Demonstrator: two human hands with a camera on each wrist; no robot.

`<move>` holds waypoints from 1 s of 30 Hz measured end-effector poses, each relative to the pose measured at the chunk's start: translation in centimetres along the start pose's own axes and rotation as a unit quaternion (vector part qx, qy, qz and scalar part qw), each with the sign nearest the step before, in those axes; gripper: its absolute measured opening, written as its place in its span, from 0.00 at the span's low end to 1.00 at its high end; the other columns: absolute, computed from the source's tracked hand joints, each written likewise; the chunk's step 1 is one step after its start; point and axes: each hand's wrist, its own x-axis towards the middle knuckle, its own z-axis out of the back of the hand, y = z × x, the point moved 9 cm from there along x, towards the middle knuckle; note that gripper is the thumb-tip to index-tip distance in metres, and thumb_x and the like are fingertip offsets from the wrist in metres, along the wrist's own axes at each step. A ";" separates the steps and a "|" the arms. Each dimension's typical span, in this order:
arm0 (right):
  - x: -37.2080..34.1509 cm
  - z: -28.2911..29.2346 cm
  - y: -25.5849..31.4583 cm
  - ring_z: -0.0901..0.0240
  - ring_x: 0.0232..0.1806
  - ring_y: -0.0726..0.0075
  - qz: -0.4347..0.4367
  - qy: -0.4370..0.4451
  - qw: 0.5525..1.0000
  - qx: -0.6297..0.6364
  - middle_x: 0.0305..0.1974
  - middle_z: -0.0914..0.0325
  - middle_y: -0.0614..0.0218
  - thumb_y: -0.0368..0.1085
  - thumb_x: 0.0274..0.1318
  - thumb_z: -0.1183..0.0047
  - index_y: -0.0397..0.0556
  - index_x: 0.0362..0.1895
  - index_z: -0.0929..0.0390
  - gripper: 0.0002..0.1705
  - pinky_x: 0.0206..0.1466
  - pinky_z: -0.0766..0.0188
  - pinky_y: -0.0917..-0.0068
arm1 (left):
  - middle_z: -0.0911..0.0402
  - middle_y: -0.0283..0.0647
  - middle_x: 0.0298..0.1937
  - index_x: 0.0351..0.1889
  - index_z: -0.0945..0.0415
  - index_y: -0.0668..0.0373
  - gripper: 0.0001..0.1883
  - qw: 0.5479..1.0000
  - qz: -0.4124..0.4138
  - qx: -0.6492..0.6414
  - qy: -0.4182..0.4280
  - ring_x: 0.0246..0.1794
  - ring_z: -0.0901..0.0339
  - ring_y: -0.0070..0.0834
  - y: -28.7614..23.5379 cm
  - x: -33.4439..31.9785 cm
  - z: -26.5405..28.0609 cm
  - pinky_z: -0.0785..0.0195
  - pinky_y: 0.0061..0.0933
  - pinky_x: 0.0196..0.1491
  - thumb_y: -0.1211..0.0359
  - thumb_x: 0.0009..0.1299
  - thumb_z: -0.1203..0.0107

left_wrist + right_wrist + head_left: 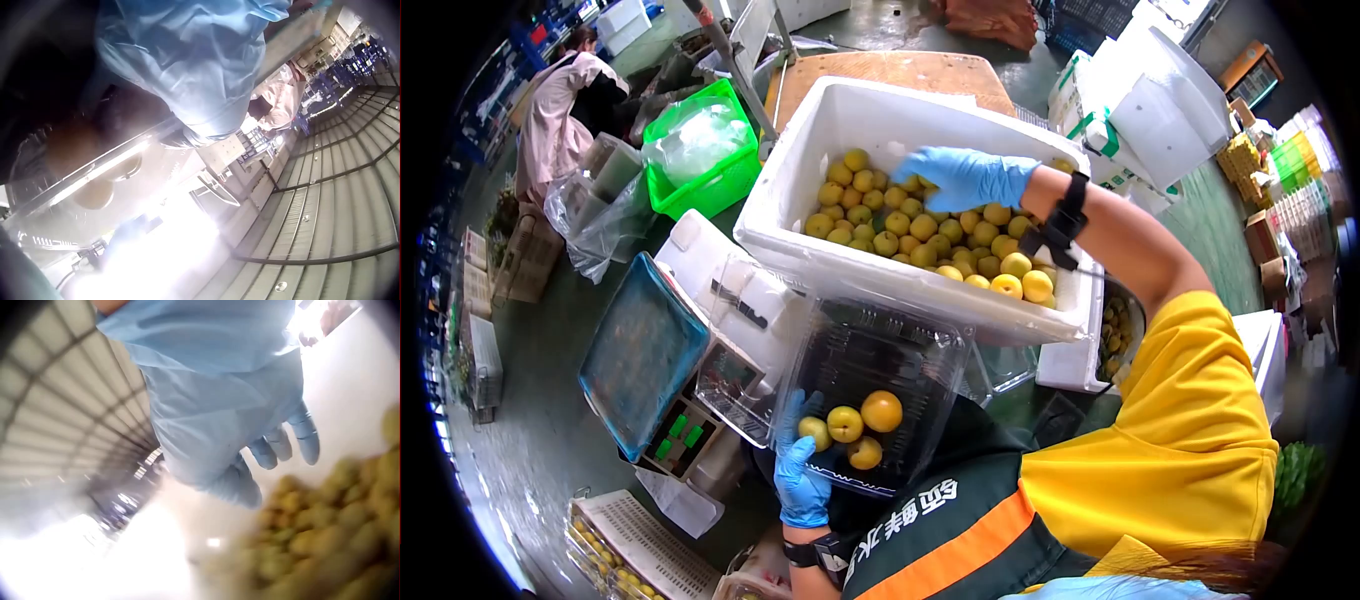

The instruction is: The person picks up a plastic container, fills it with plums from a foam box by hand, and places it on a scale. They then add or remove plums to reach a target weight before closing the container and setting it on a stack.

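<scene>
- Yellow fruits [882, 411]: four pieces lie in the lower half of a clear plastic container [875, 350], located at lower centre of the head view.
- Left hand [803, 485]: blue-gloved; fingers hold the container at its lower left edge, beside the leftmost fruit.
- Right hand [980, 178]: blue-gloved; positioned over the white foam box [815, 135] at upper centre. Fingers are loosely bent and spaced, with nothing held; the right wrist view shows them above the fruit pile [325, 531].
- Foam box: filled across its floor with loose yellow and greenish fruit; its near wall stands just above the container in the frame.
- Wooden board [900, 70]: behind the foam box, at top centre.
- Green basket [725, 185]: upper left, holding a translucent plastic bag [700, 145].
- Blue-edged panel [645, 355]: left of the container, tilted.
- Person in pink [565, 105]: far upper left, bent forward.
</scene>
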 end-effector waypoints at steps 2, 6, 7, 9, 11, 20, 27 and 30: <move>-3.0 -4.6 -6.9 0.29 0.59 0.43 -0.171 0.242 0.950 -0.098 0.60 0.27 0.50 0.47 0.43 0.36 0.57 0.69 0.31 0.43 0.66 0.34 0.55 | 0.38 0.54 0.72 0.75 0.44 0.61 0.40 1.000 0.007 -0.007 -0.007 0.70 0.36 0.47 -0.1 -0.3 -0.2 0.37 0.49 0.69 0.67 0.62 0.47; -5.4 -7.0 -8.6 0.33 0.61 0.44 -0.170 0.321 0.910 -0.198 0.60 0.24 0.57 0.57 0.47 0.46 0.71 0.69 0.31 0.40 0.69 0.39 0.52 | 0.36 0.50 0.71 0.75 0.45 0.60 0.40 1.000 0.009 -0.019 -0.010 0.68 0.34 0.46 0.3 -0.1 -0.1 0.33 0.52 0.66 0.67 0.62 0.46; -5.0 -7.0 -8.6 0.32 0.61 0.44 -0.154 0.324 0.914 -0.192 0.59 0.24 0.57 0.55 0.47 0.46 0.67 0.66 0.27 0.37 0.68 0.38 0.51 | 0.35 0.50 0.71 0.75 0.45 0.60 0.40 1.000 0.009 -0.022 -0.013 0.68 0.34 0.46 0.3 -0.1 0.0 0.33 0.53 0.66 0.67 0.62 0.45; -4.9 -7.6 -9.7 0.32 0.61 0.44 -0.200 0.345 0.896 -0.197 0.58 0.24 0.56 0.52 0.48 0.46 0.62 0.62 0.24 0.34 0.66 0.37 0.51 | 0.33 0.50 0.69 0.74 0.42 0.58 0.40 1.000 0.013 -0.015 -0.023 0.67 0.33 0.45 0.2 -0.1 0.0 0.32 0.52 0.65 0.68 0.60 0.45; -5.0 -7.1 -9.3 0.32 0.61 0.44 -0.225 0.358 0.890 -0.169 0.59 0.24 0.55 0.50 0.49 0.46 0.60 0.61 0.23 0.32 0.65 0.37 0.51 | 0.33 0.49 0.69 0.74 0.41 0.55 0.40 1.000 0.013 -0.006 -0.018 0.67 0.32 0.45 0.1 -0.1 0.0 0.33 0.53 0.66 0.67 0.60 0.45; -4.5 -7.1 -6.8 0.28 0.61 0.46 -0.213 0.287 0.902 -0.240 0.59 0.23 0.53 0.46 0.54 0.49 0.49 0.56 0.19 0.26 0.62 0.32 0.54 | 0.34 0.50 0.69 0.75 0.42 0.57 0.41 1.000 0.005 0.007 -0.010 0.67 0.33 0.46 0.3 0.2 0.6 0.34 0.53 0.67 0.67 0.60 0.45; -4.5 -7.5 -9.1 0.23 0.52 0.46 -0.199 0.299 0.922 -0.148 0.48 0.19 0.49 0.40 0.47 0.43 0.49 0.53 0.20 0.25 0.57 0.27 0.60 | 0.37 0.51 0.72 0.75 0.42 0.61 0.40 1.000 0.004 0.011 -0.009 0.68 0.34 0.45 -0.3 -0.2 -0.4 0.37 0.47 0.69 0.67 0.60 0.47; -4.6 -3.1 -6.3 0.22 0.51 0.52 -0.247 0.194 0.943 0.107 0.49 0.19 0.54 0.36 0.47 0.43 0.48 0.52 0.21 0.24 0.56 0.26 0.64 | 0.35 0.52 0.70 0.74 0.41 0.62 0.39 1.000 0.012 -0.002 0.003 0.69 0.34 0.44 -0.2 -0.3 -0.2 0.38 0.46 0.70 0.67 0.60 0.47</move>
